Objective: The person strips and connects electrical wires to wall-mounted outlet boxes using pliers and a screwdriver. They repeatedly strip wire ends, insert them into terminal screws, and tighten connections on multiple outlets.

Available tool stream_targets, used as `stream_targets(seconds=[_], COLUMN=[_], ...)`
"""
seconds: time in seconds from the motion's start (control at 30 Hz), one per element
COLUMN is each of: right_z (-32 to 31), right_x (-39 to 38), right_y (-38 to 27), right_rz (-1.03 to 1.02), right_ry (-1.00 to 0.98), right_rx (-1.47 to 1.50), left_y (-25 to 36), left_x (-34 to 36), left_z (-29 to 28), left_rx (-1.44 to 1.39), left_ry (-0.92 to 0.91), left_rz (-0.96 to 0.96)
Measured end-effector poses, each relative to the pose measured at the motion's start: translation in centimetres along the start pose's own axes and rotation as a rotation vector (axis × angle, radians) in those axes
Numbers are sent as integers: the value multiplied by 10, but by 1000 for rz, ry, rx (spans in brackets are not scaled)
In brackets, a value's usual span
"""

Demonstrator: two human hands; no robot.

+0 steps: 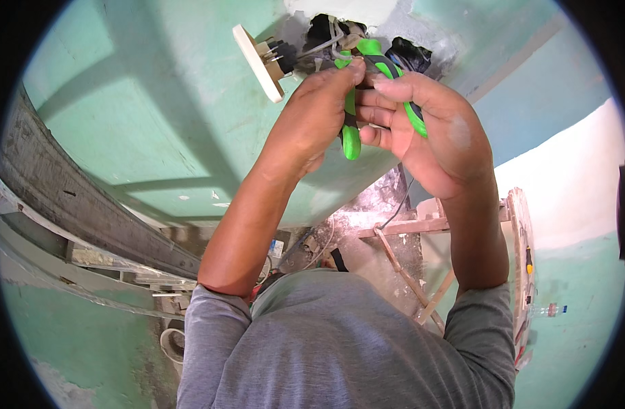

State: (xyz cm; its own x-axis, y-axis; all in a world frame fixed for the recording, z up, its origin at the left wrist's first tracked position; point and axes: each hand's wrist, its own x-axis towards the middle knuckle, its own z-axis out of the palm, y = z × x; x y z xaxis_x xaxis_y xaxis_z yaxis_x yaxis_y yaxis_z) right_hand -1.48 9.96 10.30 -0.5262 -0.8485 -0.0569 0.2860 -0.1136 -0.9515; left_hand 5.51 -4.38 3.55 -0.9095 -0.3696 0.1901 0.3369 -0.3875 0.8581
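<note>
In my right hand [438,129] is a pair of pliers with green and black handles [416,117], the handles spread apart and the jaws pointing up at a broken-out hole [319,31] in the wall. Fingers of that hand curl between the handles. My left hand [319,102] is closed, thumb and fingertips pinched at a light grey wire [337,41] coming from the hole, right beside the pliers. What exactly lies under the fingertips is partly hidden. Left of it, a white wall socket [258,63] with a black back hangs out from the wall on its wire.
A second hole [409,53] with a dark box opens on the right. Below stands a wooden frame [520,252] holding a yellow-handled screwdriver [529,261] and a clear plastic bottle [547,310]. A long weathered plank [74,177] runs along the left, above a pale bucket [171,345].
</note>
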Motion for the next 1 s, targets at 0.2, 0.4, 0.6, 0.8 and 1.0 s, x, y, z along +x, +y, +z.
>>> stream_targets(seconds=[0.2,0.4,0.6,0.8,1.0], right_z=[-8,-4,-2,-7,3], right_x=[-5,-3,1,7,6], right_y=[-1,-4,-9,-2,-7], right_rz=[-43,-8,20,-16,-21], right_ry=[-57,-68,-70,-53,-23], right_rx=[-39,-15,-49,-24,14], left_y=[9,4,-2,11,11], left_x=[-8,-3,4,-1,-5], left_z=[10,5,1,6,9], left_rx=[-39,-35,85,153,55], left_ry=[-8,-6,56,-23,30], left_rz=[-27,-10,72,-25,16])
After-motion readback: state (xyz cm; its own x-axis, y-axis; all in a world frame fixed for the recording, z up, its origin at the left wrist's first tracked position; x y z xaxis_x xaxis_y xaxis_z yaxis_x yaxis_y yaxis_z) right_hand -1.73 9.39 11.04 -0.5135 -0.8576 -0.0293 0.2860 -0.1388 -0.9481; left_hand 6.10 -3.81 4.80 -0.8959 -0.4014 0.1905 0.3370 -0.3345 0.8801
